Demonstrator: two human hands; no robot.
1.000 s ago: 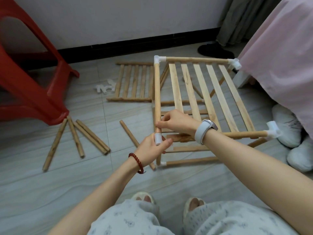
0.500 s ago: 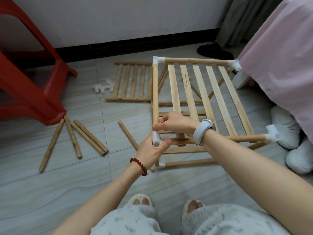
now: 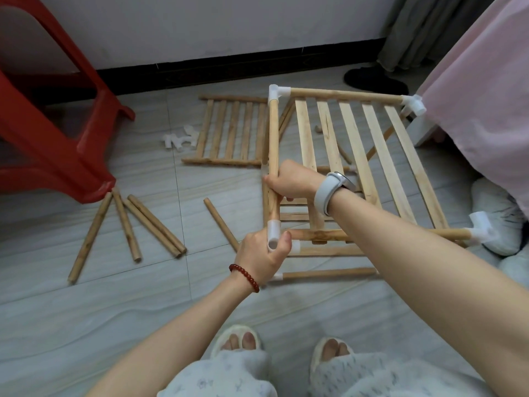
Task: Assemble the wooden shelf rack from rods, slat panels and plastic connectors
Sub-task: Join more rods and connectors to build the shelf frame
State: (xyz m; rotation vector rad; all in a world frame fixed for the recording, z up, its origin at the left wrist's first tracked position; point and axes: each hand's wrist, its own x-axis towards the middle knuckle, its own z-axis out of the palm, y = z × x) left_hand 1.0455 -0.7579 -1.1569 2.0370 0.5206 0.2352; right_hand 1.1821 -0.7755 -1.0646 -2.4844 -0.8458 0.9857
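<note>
— Where's the rack sitting, from your feed?

— I see the half-built shelf rack [image 3: 357, 173] standing on the tiled floor [image 3: 86, 325], straight ahead of the slippered feet. Its top slat panel [image 3: 380, 164] has slats running away from the camera toward the wall, tilted slightly down toward me. The left side rod [image 3: 273, 138] has its long axis in the same near-to-far line, from a white corner connector [image 3: 277, 93] at the far end to a white plastic connector [image 3: 273, 234] at the near end.

— And the hands?

— The left hand [image 3: 264, 257], red bead bracelet on the wrist, is curled around that near connector, thumb against its side; the connector's open end points toward me. The right hand [image 3: 292, 180], with a grey watch, grips the left side rod midway, fingers wrapped over it.

— The front rod?

— The front rod [image 3: 372, 234] lies crosswise, left to right, ending in another white connector [image 3: 482, 229] on the right. Its left end is just beside the held connector; I can't tell if it's seated.

— Loose parts?

— Four spare rods [image 3: 126, 227] fan out near the red stool [image 3: 48, 133], one more rod [image 3: 220, 223] lies by the left hand, and a second slat panel [image 3: 232, 130] lies flat beyond, with loose white connectors [image 3: 180, 138] beside it.
</note>
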